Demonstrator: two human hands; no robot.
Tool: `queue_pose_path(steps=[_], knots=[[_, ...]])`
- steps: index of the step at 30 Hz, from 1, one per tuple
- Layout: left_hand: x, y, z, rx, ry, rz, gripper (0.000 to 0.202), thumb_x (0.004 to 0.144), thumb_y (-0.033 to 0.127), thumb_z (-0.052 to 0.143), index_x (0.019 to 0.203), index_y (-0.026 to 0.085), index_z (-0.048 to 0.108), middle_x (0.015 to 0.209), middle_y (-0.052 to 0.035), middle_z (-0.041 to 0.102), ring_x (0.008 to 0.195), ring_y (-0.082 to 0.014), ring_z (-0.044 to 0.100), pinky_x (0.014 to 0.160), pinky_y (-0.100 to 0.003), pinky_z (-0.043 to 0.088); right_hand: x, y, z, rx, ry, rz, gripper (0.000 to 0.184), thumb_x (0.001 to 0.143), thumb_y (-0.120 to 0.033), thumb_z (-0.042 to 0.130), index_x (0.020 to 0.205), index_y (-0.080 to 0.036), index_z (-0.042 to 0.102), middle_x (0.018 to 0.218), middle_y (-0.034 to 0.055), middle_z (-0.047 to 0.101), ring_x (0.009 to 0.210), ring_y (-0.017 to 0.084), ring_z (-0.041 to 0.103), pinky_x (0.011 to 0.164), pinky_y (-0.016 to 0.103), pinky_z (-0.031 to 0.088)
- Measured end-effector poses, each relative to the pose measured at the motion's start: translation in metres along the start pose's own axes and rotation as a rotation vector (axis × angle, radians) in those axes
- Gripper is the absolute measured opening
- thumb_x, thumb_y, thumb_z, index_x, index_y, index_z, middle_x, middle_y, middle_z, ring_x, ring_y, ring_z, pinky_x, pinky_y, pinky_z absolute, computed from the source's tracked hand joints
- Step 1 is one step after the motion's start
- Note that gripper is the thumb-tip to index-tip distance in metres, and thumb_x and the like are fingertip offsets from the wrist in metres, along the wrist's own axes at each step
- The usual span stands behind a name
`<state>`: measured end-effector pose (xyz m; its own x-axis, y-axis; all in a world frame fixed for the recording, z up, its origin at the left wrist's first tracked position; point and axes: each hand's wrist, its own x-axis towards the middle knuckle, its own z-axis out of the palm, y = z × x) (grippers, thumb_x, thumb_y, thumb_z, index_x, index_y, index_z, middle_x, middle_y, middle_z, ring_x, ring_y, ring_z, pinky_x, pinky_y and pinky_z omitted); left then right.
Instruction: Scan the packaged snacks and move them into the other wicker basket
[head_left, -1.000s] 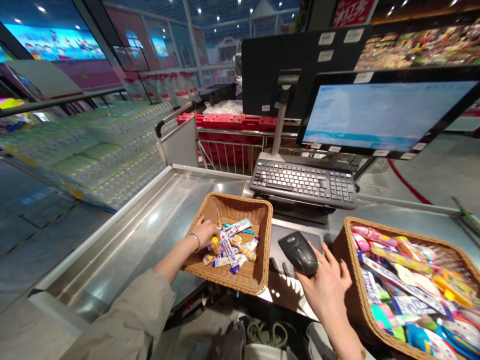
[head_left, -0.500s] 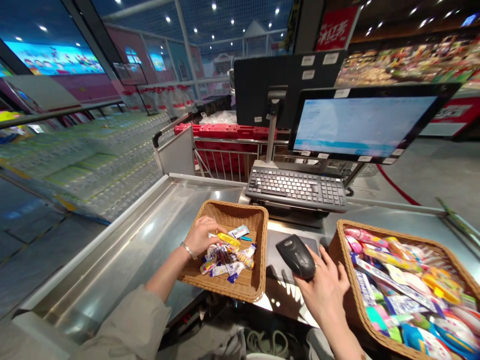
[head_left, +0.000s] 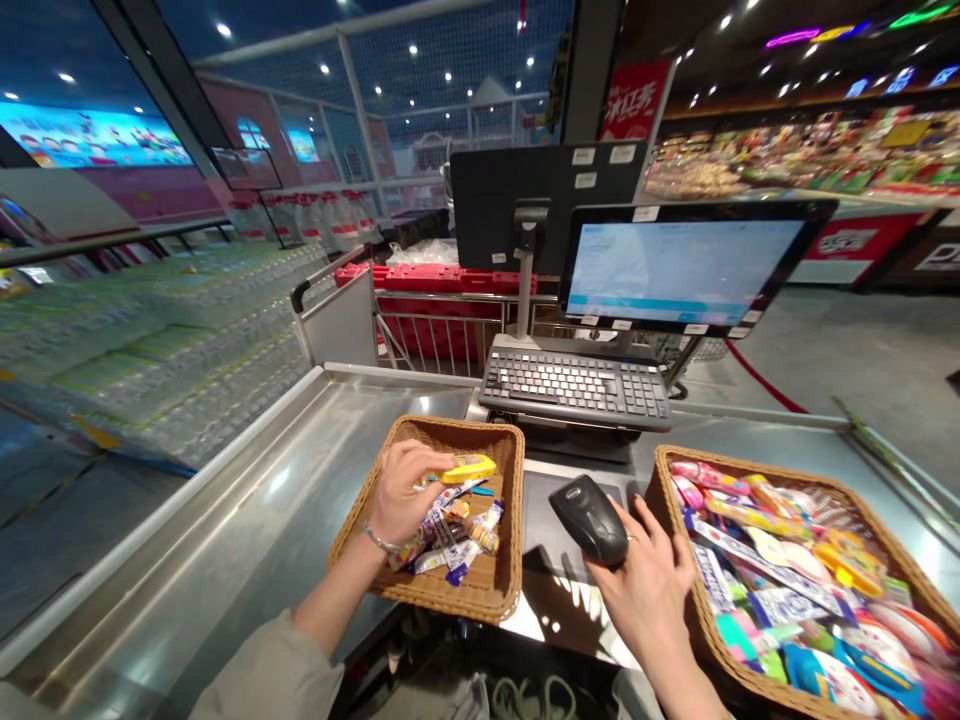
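My left hand (head_left: pixel 409 490) is closed on a small yellow packaged item (head_left: pixel 469 468), whose exact kind I cannot make out. It is held over the left wicker basket (head_left: pixel 511 520). Inside that basket lie several wrapped sweets (head_left: pixel 457 545), mostly white and blue, with a few in orange and other colours. In my right hand (head_left: pixel 649 580) is a black barcode scanner (head_left: pixel 589 518), its head pointing up and left above the counter between the two baskets. The scanner's handle is hidden by my fingers.
At right, a second wicker basket (head_left: pixel 686 600) holds many colourful packaged sweets and toys (head_left: pixel 795 570). Behind the metal counter (head_left: pixel 292 480) stand a keyboard (head_left: pixel 574 385), a lit monitor (head_left: pixel 682 265) and a shopping trolley (head_left: pixel 337 315). Stacked bottle packs (head_left: pixel 172 350) fill the left.
My left hand has lifted the yellow item up from the sweets in the left basket. The scanner stays in my right hand, nearly in place. The whole view has shifted slightly.
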<state>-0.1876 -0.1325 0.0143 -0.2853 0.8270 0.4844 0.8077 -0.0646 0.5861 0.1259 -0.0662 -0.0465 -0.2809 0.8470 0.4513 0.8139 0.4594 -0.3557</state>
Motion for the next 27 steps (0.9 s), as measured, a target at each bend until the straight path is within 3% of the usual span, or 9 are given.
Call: queue_pose_path(steps=[2, 5, 8, 13, 18, 23, 27], knots=[[-0.001, 0.002, 0.012, -0.162, 0.090, -0.204, 0.025, 0.075, 0.036, 0.072, 0.096, 0.023, 0.072, 0.101, -0.0047, 0.073, 0.100, -0.0227, 0.061, 0.095, -0.039, 0.046, 0.000, 0.000, 0.000, 0.005, 0.000, 0.008, 0.024, 0.079, -0.039, 0.049, 0.091, -0.025, 0.065, 0.126, 0.0034, 0.064, 0.132, 0.029, 0.041, 0.109, 0.055, 0.015], [-0.003, 0.005, 0.032, -0.570, 0.112, -0.467, 0.046, 0.072, 0.045, 0.073, 0.110, 0.018, 0.067, 0.113, -0.0089, 0.070, 0.099, -0.0222, 0.065, 0.089, -0.035, 0.050, 0.000, -0.001, -0.001, 0.005, 0.006, 0.004, 0.024, 0.079, -0.038, 0.049, 0.090, -0.025, 0.065, 0.126, 0.0036, 0.064, 0.132, 0.029, 0.042, 0.109, 0.055, 0.016], [-0.005, 0.009, 0.048, -0.873, 0.156, -0.659, 0.055, 0.067, 0.050, 0.075, 0.109, 0.015, 0.065, 0.105, -0.0101, 0.072, 0.092, -0.0214, 0.067, 0.081, -0.032, 0.053, -0.001, 0.001, -0.001, -0.006, 0.033, -0.009, 0.025, 0.079, -0.038, 0.049, 0.094, -0.025, 0.064, 0.125, 0.0032, 0.065, 0.131, 0.029, 0.043, 0.109, 0.056, 0.017], [-0.009, 0.012, 0.060, -0.898, 0.160, -0.897, 0.050, 0.067, 0.052, 0.073, 0.103, 0.020, 0.062, 0.099, -0.0054, 0.071, 0.081, -0.0160, 0.068, 0.065, -0.026, 0.052, -0.003, 0.004, -0.001, -0.010, 0.036, -0.016, 0.027, 0.079, -0.037, 0.050, 0.099, -0.025, 0.063, 0.124, 0.0020, 0.065, 0.131, 0.030, 0.043, 0.107, 0.056, 0.019], [-0.011, 0.005, 0.069, -0.764, 0.044, -0.903, 0.049, 0.072, 0.055, 0.067, 0.110, 0.028, 0.055, 0.096, -0.0017, 0.069, 0.075, -0.0146, 0.067, 0.055, -0.022, 0.049, -0.004, 0.006, -0.001, -0.011, 0.019, 0.003, 0.029, 0.078, -0.037, 0.050, 0.101, -0.026, 0.064, 0.125, 0.0018, 0.065, 0.131, 0.030, 0.043, 0.106, 0.055, 0.021], [-0.011, 0.001, 0.091, -0.698, -0.069, -0.828, 0.041, 0.072, 0.051, 0.068, 0.100, 0.023, 0.060, 0.079, 0.0004, 0.067, 0.064, -0.0129, 0.063, 0.051, -0.020, 0.045, -0.005, 0.007, 0.000, -0.013, 0.032, 0.018, 0.027, 0.076, -0.036, 0.053, 0.098, -0.026, 0.064, 0.122, 0.0017, 0.066, 0.130, 0.029, 0.044, 0.106, 0.054, 0.021], [-0.007, 0.002, 0.116, -0.686, -0.104, -0.757, 0.036, 0.070, 0.047, 0.072, 0.092, 0.020, 0.066, 0.074, -0.0003, 0.068, 0.068, -0.0138, 0.064, 0.057, -0.021, 0.048, -0.007, 0.008, 0.001, -0.010, 0.018, 0.009, 0.026, 0.077, -0.036, 0.053, 0.098, -0.025, 0.064, 0.125, 0.0025, 0.065, 0.131, 0.030, 0.042, 0.107, 0.055, 0.019]])
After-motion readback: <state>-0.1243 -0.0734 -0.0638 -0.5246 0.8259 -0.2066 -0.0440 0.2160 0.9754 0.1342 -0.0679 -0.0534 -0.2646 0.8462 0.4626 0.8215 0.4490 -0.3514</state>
